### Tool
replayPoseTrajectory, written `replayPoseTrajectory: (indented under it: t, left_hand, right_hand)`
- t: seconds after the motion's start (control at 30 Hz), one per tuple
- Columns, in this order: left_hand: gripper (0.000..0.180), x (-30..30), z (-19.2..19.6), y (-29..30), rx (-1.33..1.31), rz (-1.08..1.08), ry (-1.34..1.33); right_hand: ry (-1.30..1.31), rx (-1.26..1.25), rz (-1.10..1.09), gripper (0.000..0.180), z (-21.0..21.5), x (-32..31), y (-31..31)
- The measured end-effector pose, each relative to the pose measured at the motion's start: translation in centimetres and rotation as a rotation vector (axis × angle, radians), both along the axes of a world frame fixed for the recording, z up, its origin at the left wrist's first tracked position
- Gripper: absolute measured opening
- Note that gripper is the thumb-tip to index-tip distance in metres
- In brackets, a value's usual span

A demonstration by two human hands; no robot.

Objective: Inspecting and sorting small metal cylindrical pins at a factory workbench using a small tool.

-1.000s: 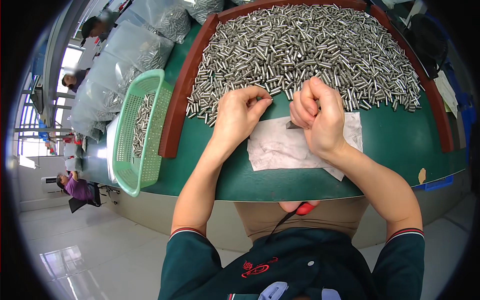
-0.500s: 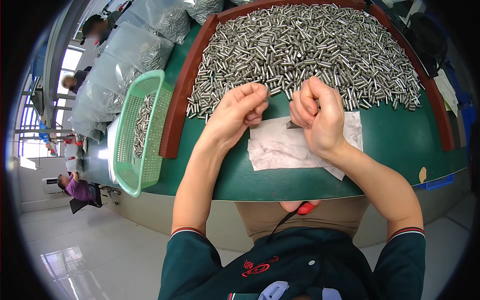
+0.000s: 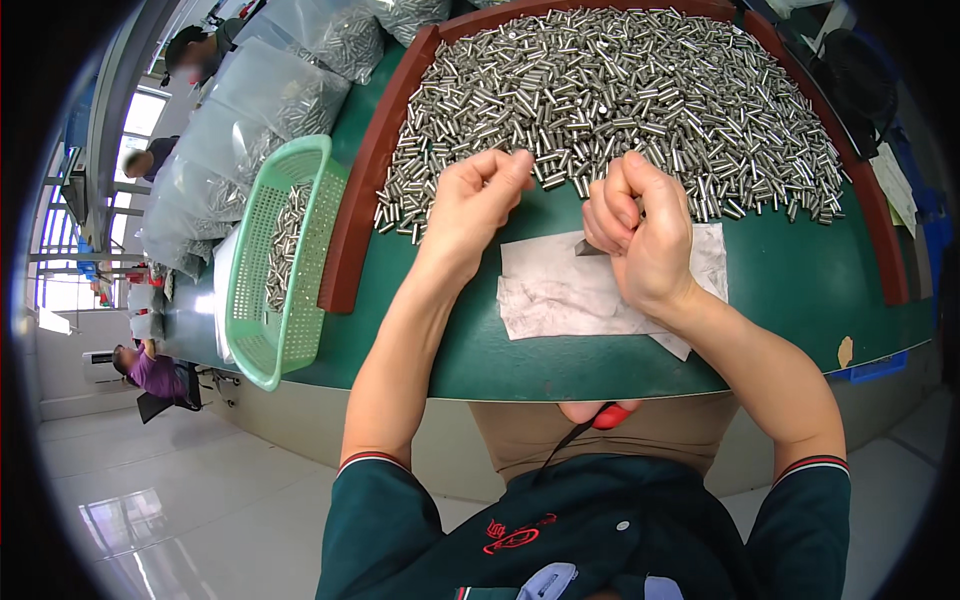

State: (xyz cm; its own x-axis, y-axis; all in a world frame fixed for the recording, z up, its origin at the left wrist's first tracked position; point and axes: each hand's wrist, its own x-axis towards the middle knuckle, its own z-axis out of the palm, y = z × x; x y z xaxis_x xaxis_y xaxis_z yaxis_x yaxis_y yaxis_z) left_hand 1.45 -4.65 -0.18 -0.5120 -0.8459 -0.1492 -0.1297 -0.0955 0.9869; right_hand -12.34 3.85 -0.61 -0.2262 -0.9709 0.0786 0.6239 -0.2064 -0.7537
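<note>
My left hand (image 3: 474,208) is raised at the near edge of a wide heap of short shiny metal pins (image 3: 600,95). Its thumb and fingers are pinched together, and whatever lies between them is too small or hidden to name. To its right my right hand (image 3: 645,235) is curled closed over a stained whitish cloth (image 3: 560,295) on the green table. A dark, flat, pointed metal piece (image 3: 588,249) pokes out below its curled fingers; the rest of it is hidden in the palm. The two hands are apart.
Red-brown wooden rails (image 3: 375,180) border the heap. Left of them stands a light green plastic basket (image 3: 265,340) with some pins inside. Clear bags (image 3: 265,85) of pins line the far left. Several people sit farther off. A dark fan-like object (image 3: 855,75) stands at right.
My left hand has shifted slightly up and turned, its fingertips now nearer the heap. My right hand has barely moved and stays closed.
</note>
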Motion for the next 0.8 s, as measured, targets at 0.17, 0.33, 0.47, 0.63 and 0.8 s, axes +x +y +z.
replayPoseTrajectory:
  t: [0.17, 0.33, 0.47, 0.63, 0.8]
  left_hand:
    - [0.011, -1.1, -1.3, 0.6, -0.747, -0.015, -0.545]
    - [0.010, -1.0, -0.7, 0.9, -0.720, -0.078, -0.493]
    - [0.013, 0.3, 0.6, 0.3, 0.414, -0.237, 0.250]
    - [0.007, 0.9, -0.3, -0.3, 0.564, -0.238, 0.373]
    - [0.011, 0.8, -0.9, -0.3, 0.459, -0.207, 0.282]
  right_hand:
    - [0.009, -0.009, 0.008, 0.039, -0.2, 0.0, -0.1]
    - [0.000, -0.009, 0.006, 0.039, -0.1, -0.1, 0.0]
    - [-0.005, -0.005, -0.004, 0.039, -0.2, -0.3, 0.1]
    - [-0.011, 0.010, 0.012, 0.040, 0.0, -0.2, 0.1]
    - [-0.015, 0.014, 0.011, 0.039, 0.0, -0.2, 0.0]
